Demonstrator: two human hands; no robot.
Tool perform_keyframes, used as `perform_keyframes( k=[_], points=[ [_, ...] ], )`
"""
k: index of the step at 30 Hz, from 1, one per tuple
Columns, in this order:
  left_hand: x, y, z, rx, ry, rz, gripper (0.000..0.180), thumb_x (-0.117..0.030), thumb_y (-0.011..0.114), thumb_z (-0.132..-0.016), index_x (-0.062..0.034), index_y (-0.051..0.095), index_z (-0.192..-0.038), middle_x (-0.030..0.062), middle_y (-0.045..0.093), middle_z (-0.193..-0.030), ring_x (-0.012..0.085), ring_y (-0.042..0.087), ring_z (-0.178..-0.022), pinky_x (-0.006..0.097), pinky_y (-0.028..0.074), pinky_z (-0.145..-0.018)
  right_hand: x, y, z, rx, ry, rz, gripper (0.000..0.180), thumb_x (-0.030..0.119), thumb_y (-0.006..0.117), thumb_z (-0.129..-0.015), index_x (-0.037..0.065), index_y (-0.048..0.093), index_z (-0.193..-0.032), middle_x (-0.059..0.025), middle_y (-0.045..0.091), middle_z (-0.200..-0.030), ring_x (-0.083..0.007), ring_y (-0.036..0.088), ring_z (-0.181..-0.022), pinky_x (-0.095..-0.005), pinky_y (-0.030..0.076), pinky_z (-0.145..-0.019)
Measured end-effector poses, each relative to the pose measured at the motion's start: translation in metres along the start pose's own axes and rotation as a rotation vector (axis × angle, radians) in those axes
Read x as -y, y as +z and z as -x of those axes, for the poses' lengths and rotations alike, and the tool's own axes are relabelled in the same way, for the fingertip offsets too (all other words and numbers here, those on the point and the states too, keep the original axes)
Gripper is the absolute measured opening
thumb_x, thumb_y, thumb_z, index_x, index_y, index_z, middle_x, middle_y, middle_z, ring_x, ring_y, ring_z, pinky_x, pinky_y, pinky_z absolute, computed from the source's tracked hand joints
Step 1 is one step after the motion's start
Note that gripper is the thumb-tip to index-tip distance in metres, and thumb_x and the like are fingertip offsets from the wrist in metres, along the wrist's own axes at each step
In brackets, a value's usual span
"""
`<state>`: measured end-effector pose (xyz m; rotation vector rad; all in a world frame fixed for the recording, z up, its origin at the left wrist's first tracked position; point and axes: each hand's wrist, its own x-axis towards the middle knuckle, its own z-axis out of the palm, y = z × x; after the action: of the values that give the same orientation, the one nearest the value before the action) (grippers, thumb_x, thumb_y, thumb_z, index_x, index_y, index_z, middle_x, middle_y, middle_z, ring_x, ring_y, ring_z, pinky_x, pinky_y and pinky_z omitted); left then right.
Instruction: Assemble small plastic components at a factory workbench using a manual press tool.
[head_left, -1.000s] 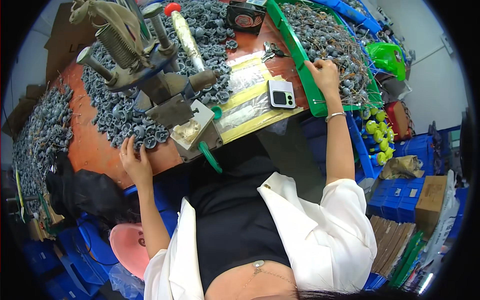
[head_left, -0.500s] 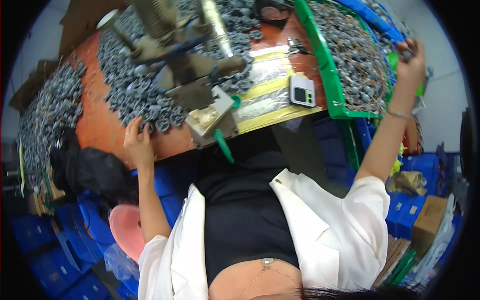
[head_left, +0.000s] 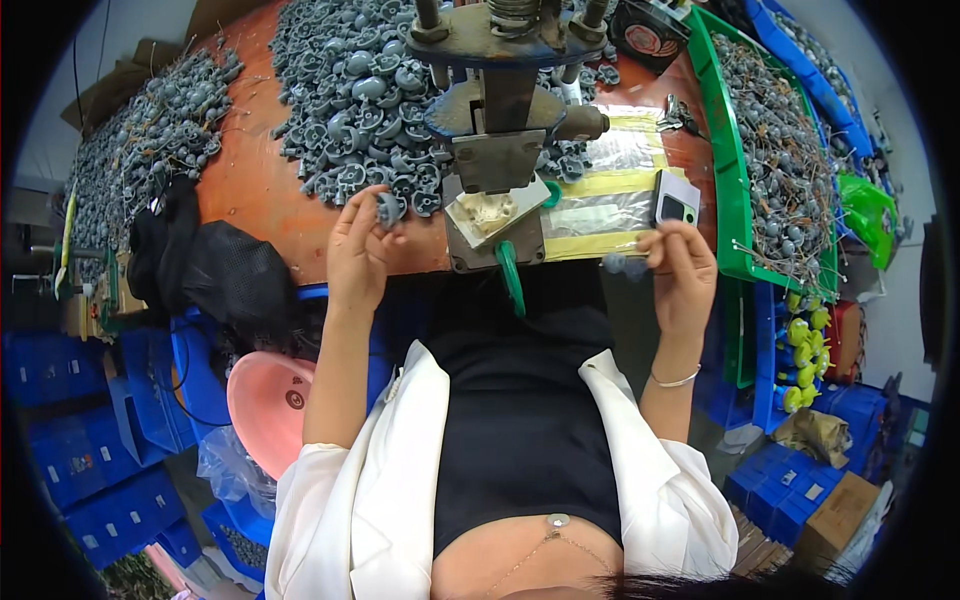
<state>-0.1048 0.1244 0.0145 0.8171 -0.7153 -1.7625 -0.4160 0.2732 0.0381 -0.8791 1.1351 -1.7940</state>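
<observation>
In front of the heap of grey plastic shells, my left hand pinches a rounded grey plastic part between thumb and fingertips. On the other side, my right hand is held at the table's front edge, its fingers closed on a grey plastic piece that looks like two joined round lumps, slightly blurred. Between the hands stands a press with a metal head above a pale block that has a hollowed top. A green curved handle or strip hangs from the block's front.
Right of the press, a phone lies beside yellow and clear tape. A green-rimmed tray holds grey parts with wires. At left are another heap of grey parts and a black cloth bag. A pink basin sits below.
My right hand has come from the bins at the far right to the table's front edge, carrying a grey piece. My left hand has lifted a part off the heap's edge toward the press.
</observation>
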Motion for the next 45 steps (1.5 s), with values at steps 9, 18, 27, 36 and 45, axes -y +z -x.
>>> perform_keyframes(
  k=[9,18,27,36,45],
  points=[
    [0.036,0.041,0.007,0.083,0.234,-0.467,0.015,-0.002,0.063,-0.086,-0.0001,0.059,-0.101,0.0003,0.06,-0.085,0.0021,0.051,-0.07,0.016,0.041,-0.057,0.009,0.016,0.005,0.283,0.056,-0.18,0.027,0.0,0.051,-0.088,-0.01,0.056,-0.112,-0.0149,0.064,-0.076,-0.0266,0.064,-0.075,-0.0358,0.051,-0.072],
    [0.04,0.046,0.003,0.212,0.333,-0.824,0.024,-0.004,0.07,-0.078,-0.0002,0.065,-0.101,0.0049,0.058,-0.095,0.0109,0.05,-0.078,0.021,0.042,-0.06,0.008,0.018,0.009,0.373,0.069,-0.199,0.023,0.01,0.059,-0.086,-0.006,0.062,-0.069,-0.0168,0.062,-0.066,-0.0235,0.059,-0.062,-0.0295,0.047,-0.057],
    [0.04,0.063,-0.006,0.144,0.558,-1.422,0.039,-0.017,0.08,-0.066,-0.0025,0.065,-0.099,0.0158,0.054,-0.106,0.0318,0.049,-0.101,0.04,0.043,-0.084,0.015,0.04,0.008,0.33,0.195,-0.205,0.015,0.006,0.06,-0.084,-0.008,0.066,-0.083,-0.0133,0.063,-0.071,-0.0178,0.061,-0.062,-0.026,0.048,-0.057],
    [-0.011,-0.011,-0.034,-0.206,0.852,-1.382,0.024,-0.008,0.069,-0.076,-0.0025,0.065,-0.099,0.0104,0.065,-0.098,0.0228,0.059,-0.091,0.033,0.046,-0.073,0.007,0.035,0.002,0.623,0.161,0.044,0.016,0.007,0.062,-0.082,-0.004,0.067,-0.072,-0.0083,0.061,-0.06,-0.0112,0.055,-0.052,-0.0195,0.038,-0.048],
    [-0.034,-0.073,-0.058,-0.273,0.521,-1.636,0.021,-0.006,0.065,-0.079,-0.0004,0.063,-0.099,0.0164,0.062,-0.094,0.0271,0.062,-0.081,0.035,0.049,-0.073,0.011,0.06,0.01,0.459,0.349,0.213,0.015,0.006,0.061,-0.082,-0.008,0.067,-0.086,-0.0082,0.063,-0.065,-0.0097,0.058,-0.051,-0.0194,0.043,-0.049]
  ],
)
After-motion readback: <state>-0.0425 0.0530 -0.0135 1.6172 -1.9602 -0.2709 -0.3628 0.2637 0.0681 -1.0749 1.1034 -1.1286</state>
